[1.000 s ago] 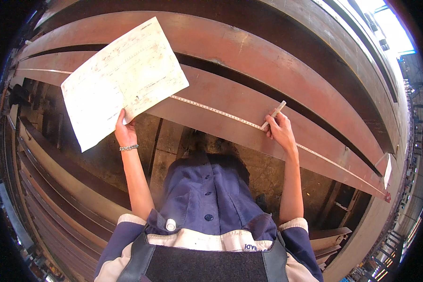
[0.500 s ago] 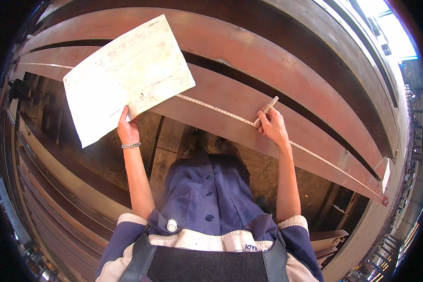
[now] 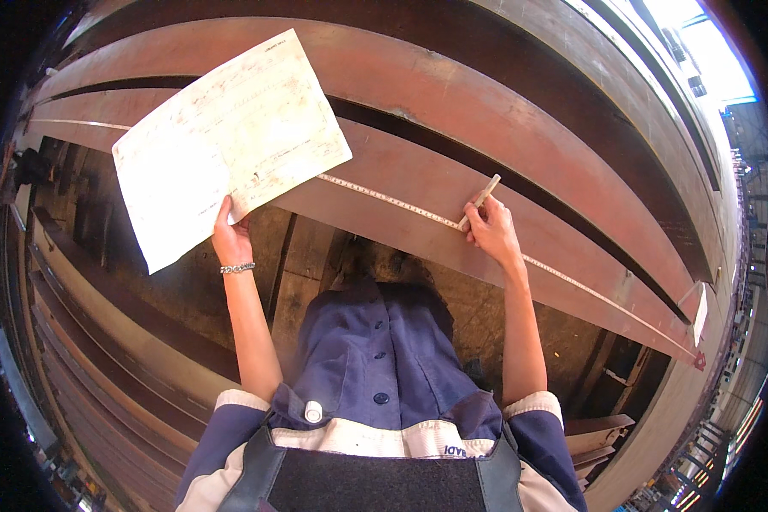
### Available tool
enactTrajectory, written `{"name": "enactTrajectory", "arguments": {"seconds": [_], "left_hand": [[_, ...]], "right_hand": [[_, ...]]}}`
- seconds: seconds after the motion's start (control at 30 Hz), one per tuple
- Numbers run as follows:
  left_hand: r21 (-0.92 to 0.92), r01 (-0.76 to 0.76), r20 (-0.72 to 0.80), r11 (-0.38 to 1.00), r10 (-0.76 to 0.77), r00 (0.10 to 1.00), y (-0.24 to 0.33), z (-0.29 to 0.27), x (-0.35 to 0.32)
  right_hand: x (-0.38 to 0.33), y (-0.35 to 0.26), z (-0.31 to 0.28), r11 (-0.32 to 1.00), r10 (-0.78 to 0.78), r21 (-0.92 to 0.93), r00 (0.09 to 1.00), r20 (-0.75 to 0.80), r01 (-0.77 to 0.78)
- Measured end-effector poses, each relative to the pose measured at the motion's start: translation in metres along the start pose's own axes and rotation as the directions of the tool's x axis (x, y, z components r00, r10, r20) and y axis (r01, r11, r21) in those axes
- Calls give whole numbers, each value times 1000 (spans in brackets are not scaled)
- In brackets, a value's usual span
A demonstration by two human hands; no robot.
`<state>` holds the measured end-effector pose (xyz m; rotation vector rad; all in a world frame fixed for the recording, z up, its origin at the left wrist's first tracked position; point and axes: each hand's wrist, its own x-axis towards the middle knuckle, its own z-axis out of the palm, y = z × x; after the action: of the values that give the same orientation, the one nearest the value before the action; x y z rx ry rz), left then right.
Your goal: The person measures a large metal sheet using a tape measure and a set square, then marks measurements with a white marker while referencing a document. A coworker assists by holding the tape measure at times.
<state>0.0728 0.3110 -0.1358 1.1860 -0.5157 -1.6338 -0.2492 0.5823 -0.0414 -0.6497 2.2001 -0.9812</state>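
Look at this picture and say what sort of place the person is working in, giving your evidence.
Probably a steel fabrication yard or workshop: long rusty steel beams lie side by side, a measuring tape runs along one, the right hand holds a marker stick to it, and the left hand holds a drawing sheet.

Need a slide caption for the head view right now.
Left hand holds a paper drawing; right hand sets a marker at the tape measure on a steel beam.

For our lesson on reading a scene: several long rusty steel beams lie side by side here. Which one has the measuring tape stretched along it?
The nearest beam, the one the right hand touches with a marker. The measuring tape runs along its near edge; the beams beyond carry none.
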Motion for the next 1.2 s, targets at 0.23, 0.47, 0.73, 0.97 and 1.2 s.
{"name": "enactTrajectory", "arguments": {"seconds": [0.23, 0.47, 0.73, 0.97, 1.2], "left_hand": [[-2, 6, 7, 1000, -6, 1000, -2, -4, 2], [-5, -16, 22, 1000, 16, 1000, 1, 1, -4], [-32, 3, 17, 999, -3, 1000, 0, 2, -2], [2, -13, 41, 1000, 13, 999, 2, 0, -5], [6, -19, 11, 1000, 19, 1000, 6, 3, -10]], "right_hand": [[5, 3, 2, 994, -34, -108, 999, -4, 34], [4, 1, 7, 909, -378, -6, 820, -430, 416], [0, 23, 8, 973, 55, 229, 989, -136, -23], [-4, 16, 11, 985, 12, 172, 986, -168, 17], [-5, 13, 11, 997, -19, 75, 982, -187, 33]]}}
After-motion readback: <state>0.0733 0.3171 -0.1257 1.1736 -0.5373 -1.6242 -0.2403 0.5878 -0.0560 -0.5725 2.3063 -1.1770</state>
